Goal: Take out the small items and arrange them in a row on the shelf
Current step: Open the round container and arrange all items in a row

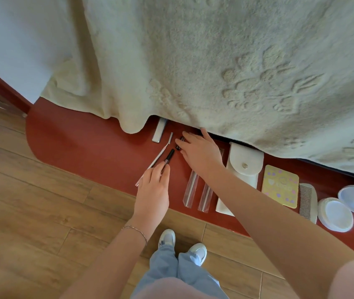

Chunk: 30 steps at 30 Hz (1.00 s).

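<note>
Left hand fingers pinching black-capped tube, right hand fingers spread, touching small black item on red shelf

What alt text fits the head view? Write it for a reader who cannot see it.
Two bare hands arrange small items in a row on a dark red shelf: the left hand holds a black-capped tube, the right hand rests on another small black item. To the right lie a white pouch, a comb and round white containers, under a cream blanket.

1. A home, likely a bedroom: a cream embossed blanket hangs over a red shelf.
2. Wood-plank floor below.
3. Grooming things: comb, white pouch.
</note>
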Motion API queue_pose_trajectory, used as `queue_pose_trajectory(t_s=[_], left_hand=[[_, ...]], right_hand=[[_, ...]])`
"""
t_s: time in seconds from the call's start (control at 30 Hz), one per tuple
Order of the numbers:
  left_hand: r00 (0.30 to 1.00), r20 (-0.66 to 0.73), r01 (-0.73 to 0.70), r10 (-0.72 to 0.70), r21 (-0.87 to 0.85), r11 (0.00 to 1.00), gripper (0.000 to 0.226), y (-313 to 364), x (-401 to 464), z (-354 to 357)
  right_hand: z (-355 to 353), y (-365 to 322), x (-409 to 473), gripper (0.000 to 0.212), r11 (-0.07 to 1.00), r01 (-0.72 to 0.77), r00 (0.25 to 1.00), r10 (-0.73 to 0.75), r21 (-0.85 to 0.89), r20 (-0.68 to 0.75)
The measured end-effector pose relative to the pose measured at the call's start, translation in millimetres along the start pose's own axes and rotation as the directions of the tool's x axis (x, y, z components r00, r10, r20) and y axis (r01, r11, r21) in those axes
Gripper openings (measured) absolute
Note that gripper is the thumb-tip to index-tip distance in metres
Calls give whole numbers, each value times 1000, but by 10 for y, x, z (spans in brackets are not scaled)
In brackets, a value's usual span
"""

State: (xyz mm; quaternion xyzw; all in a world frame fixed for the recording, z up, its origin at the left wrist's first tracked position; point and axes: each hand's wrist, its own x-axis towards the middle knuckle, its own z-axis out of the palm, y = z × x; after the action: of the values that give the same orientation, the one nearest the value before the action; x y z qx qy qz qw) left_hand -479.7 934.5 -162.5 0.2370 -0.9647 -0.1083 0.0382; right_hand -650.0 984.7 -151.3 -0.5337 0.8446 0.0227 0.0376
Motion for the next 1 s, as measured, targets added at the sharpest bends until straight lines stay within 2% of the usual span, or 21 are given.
queue_pose_trajectory(t_s=[0.43, 0.8, 1.0], left_hand=[[993, -26, -118, 116, -160, 980, 66, 169, -94, 93], [995, -32, -96, 92, -162, 982, 62, 203, -151, 75], [996, -62, -78, 68, -165, 983, 52, 165, -172, 54]], right_hand=[[117, 100, -120, 29, 998, -4, 994, 11, 67, -104], [103, 71, -164, 38, 994, 2, 983, 19, 112, -180], [106, 71, -154, 41, 988, 32, 973, 4, 152, -233]])
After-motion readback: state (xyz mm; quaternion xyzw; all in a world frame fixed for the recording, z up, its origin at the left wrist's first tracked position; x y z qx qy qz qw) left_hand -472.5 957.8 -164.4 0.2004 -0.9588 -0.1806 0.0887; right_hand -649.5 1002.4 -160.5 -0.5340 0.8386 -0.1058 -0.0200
